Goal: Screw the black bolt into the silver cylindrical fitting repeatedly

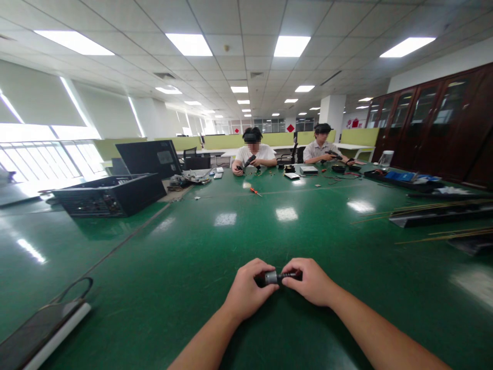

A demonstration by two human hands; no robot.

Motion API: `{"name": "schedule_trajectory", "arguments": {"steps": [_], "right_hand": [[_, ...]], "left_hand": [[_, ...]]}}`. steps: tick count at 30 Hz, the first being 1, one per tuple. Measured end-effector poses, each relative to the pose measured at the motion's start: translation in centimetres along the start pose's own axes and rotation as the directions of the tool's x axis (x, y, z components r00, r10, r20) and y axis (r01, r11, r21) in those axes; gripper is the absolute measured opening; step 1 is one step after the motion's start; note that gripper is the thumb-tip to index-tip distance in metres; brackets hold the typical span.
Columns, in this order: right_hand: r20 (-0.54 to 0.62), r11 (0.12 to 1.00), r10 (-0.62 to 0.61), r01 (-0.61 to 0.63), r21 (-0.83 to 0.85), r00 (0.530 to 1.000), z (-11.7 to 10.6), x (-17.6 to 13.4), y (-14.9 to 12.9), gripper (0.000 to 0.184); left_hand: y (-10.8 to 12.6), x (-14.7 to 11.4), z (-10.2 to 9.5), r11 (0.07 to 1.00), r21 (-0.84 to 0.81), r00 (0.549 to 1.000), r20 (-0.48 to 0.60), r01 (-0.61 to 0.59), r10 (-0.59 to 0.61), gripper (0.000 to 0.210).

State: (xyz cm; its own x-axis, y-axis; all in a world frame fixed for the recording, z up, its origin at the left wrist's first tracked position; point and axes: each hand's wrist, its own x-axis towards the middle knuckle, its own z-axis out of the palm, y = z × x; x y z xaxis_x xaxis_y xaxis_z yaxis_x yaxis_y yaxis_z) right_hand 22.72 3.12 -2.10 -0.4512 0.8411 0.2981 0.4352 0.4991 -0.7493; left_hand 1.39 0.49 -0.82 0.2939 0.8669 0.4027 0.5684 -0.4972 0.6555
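Low over the green table, my two hands hold a small silver-and-black cylindrical part [271, 278] that lies crosswise between them. My left hand [249, 289] is closed around its thicker silver body, thumb below and fingers above. At the other end my right hand [308, 281] pinches the thinner dark, ridged shaft. Fingers cover both ends, so the full shape of the part cannot be made out.
Across the green table [215, 246] two people handle tools. An orange screwdriver [254, 191] lies midway. An opened black computer case [111, 195] stands at left, a dark flat device [42, 334] at near left. Dark metal channels [435, 211] and thin rods lie at right.
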Motion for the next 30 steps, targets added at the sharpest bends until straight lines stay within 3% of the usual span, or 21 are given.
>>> {"name": "schedule_trajectory", "arguments": {"steps": [30], "right_hand": [[-0.012,1.000,-0.005,0.004,-0.028,1.000,-0.30,0.01,-0.33,0.011]], "left_hand": [[0.26,0.05,-0.30,1.000,0.005,1.000,-0.007,0.026,-0.026,0.028]]}}
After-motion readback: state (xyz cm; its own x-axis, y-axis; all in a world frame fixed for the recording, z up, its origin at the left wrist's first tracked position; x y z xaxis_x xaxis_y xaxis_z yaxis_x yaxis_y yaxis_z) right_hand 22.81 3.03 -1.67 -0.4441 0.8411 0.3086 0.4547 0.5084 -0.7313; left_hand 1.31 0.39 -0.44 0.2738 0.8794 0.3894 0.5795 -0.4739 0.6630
